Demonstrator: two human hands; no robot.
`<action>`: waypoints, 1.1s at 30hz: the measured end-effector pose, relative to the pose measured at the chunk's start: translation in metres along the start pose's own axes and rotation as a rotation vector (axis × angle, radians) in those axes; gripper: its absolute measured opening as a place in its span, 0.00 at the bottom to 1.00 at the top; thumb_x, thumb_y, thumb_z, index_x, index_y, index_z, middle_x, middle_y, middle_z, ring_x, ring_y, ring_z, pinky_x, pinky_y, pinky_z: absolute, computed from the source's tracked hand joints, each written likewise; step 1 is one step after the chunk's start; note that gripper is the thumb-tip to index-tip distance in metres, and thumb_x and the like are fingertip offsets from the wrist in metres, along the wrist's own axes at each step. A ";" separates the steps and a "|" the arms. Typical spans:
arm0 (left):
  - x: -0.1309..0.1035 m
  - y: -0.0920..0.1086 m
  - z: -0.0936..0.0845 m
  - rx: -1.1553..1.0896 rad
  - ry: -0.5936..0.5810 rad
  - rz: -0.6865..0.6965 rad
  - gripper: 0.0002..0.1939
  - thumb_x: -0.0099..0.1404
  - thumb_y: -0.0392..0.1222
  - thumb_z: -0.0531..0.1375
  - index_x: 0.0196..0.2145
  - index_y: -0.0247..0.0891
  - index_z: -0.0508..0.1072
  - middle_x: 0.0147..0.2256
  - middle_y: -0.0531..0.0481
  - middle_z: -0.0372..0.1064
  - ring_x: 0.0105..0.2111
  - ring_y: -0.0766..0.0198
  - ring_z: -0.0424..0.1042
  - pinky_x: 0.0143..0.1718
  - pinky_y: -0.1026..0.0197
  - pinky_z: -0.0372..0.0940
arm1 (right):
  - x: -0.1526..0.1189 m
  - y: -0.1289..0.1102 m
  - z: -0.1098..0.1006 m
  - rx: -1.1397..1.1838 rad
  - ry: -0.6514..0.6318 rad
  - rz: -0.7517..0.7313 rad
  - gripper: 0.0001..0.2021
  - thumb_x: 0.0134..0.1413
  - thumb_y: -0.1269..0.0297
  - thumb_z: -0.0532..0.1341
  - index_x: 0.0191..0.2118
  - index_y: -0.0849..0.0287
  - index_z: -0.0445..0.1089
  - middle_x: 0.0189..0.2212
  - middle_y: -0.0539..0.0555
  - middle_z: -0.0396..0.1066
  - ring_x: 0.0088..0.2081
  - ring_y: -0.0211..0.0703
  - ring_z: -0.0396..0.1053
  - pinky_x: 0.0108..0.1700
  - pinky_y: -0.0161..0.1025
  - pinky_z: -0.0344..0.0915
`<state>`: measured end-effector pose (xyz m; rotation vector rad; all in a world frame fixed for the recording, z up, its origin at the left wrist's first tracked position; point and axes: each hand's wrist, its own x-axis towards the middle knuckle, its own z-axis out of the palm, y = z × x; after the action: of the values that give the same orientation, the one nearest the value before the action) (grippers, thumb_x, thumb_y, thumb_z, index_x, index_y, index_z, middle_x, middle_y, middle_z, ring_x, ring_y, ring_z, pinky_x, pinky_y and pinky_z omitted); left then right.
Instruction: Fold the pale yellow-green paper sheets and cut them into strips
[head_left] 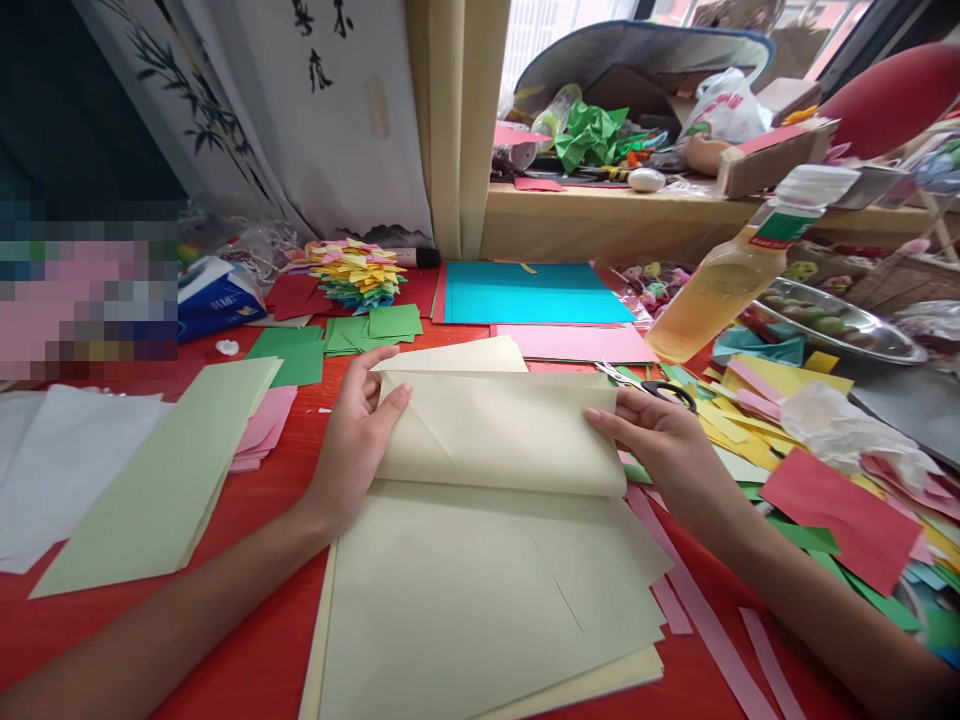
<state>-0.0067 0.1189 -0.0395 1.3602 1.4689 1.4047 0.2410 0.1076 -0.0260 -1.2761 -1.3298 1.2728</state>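
Note:
A folded sheet of pale cream paper (510, 435) is held up between my two hands, its rounded fold toward me and its edges away. My left hand (360, 430) pinches its left end, thumb on top. At the right end, my right hand (652, 430) grips the corner between thumb and fingers. Beneath lies a stack of cream paper sheets (480, 600), its right edges uneven. Another cream sheet (465, 355) shows just behind the held one. Black-handled scissors (667, 393) lie by my right fingers, partly hidden.
Folded pale green paper (172, 480) and pink slips (262, 430) lie left. Blue sheets (540, 292) and a piled paper stack (360, 272) sit at the back. A bottle (720, 280) stands right, near a metal dish (840, 320) and scattered scraps (840, 520).

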 end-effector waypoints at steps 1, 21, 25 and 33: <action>0.000 0.000 0.000 0.010 -0.013 0.013 0.20 0.57 0.44 0.55 0.48 0.43 0.62 0.32 0.52 0.62 0.30 0.67 0.63 0.31 0.64 0.60 | 0.000 0.000 0.000 -0.010 0.014 0.000 0.12 0.46 0.53 0.60 0.31 0.57 0.67 0.27 0.50 0.68 0.29 0.39 0.66 0.27 0.33 0.61; -0.003 0.001 -0.001 0.076 -0.105 0.030 0.11 0.59 0.45 0.54 0.40 0.45 0.67 0.32 0.54 0.60 0.30 0.67 0.61 0.29 0.66 0.56 | -0.001 0.002 0.000 0.043 0.133 -0.063 0.22 0.46 0.55 0.60 0.47 0.48 0.53 0.32 0.50 0.69 0.29 0.42 0.69 0.25 0.36 0.65; -0.003 0.000 -0.002 0.095 -0.102 0.035 0.11 0.59 0.45 0.54 0.40 0.44 0.67 0.34 0.53 0.61 0.32 0.66 0.61 0.31 0.66 0.56 | -0.002 0.000 0.001 -0.021 0.166 -0.064 0.21 0.46 0.53 0.59 0.47 0.48 0.53 0.30 0.51 0.69 0.29 0.43 0.69 0.25 0.37 0.66; -0.003 0.001 -0.001 0.087 -0.090 0.030 0.11 0.58 0.44 0.54 0.40 0.43 0.67 0.35 0.52 0.62 0.33 0.65 0.62 0.31 0.65 0.57 | -0.002 0.002 0.000 -0.008 0.192 -0.091 0.12 0.47 0.56 0.59 0.36 0.50 0.56 0.31 0.51 0.69 0.30 0.45 0.69 0.24 0.38 0.65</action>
<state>-0.0062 0.1156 -0.0386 1.4854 1.4704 1.2939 0.2419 0.1057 -0.0277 -1.2943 -1.2425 1.0550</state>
